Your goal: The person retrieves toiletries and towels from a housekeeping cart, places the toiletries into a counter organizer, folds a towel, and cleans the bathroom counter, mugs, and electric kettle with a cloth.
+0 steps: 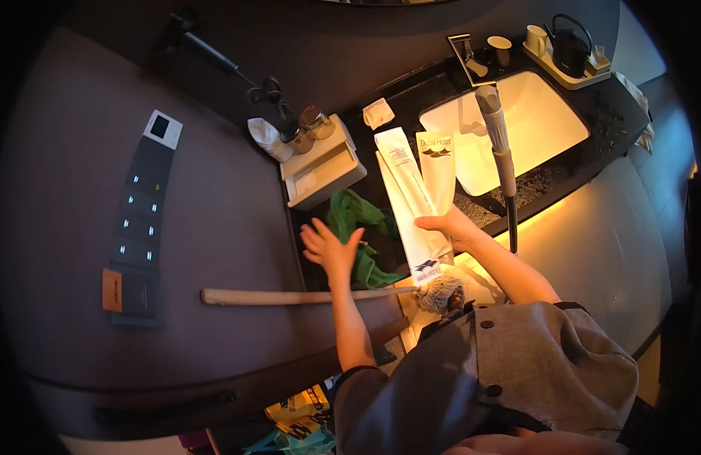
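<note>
My right hand (455, 227) is closed around long white printed packets (403, 197), its thumb lying across their front. One of them, a wider packet (438, 171) with dark hotel lettering and a wave logo, stands on the right of the bunch. What is inside them cannot be seen. My left hand (331, 250) is empty, fingers spread, just in front of a crumpled green cloth (354, 216) on the dark counter. Below both hands lies a long wooden handle (290, 296), and a stringy mop-like head (440, 294) sits near my waist.
A white sink (563, 136) with a metal tap (464, 57) is set in the dark counter. A grey upright pole (498, 136) stands before it. At the left is a white tray box (324, 174) with glass jars (315, 121). A black kettle (572, 53) stands far right.
</note>
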A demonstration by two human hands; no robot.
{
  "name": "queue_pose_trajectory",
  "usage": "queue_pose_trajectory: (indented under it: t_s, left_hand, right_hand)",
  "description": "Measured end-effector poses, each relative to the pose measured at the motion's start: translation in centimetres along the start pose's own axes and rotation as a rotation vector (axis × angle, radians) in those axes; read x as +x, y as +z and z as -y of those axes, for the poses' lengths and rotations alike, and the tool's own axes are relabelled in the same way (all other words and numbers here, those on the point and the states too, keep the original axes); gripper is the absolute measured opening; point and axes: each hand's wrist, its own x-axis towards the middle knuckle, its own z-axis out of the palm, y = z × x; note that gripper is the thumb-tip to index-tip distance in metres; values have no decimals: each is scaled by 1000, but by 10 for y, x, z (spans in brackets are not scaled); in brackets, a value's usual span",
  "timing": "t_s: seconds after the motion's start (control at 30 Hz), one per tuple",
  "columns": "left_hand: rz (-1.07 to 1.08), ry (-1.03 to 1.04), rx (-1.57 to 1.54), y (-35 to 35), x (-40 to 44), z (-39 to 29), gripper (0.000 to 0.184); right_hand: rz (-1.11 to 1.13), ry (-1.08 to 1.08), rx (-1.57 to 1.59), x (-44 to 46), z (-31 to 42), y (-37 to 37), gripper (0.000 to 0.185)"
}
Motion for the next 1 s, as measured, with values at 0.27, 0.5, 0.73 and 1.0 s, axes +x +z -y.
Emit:
queue_pose_trajectory:
  t_s: [0.27, 0.5, 0.73, 1.0]
  left_hand:
    - [446, -47, -1459, 8, -55, -101, 29]
    - [-182, 426, -530, -8, -52, -100, 45]
    - [-183, 413, -376, -25, -64, -97, 47]
    - [78, 250, -840, -4, -54, -82, 25]
  right_hand:
    - [-57, -37, -28, 37, -33, -7, 44]
    - [189, -143, 405, 54, -22, -18, 53]
    - [285, -29, 510, 49, -20, -6, 77]
    - [142, -79, 330, 39, -23, 1, 60]
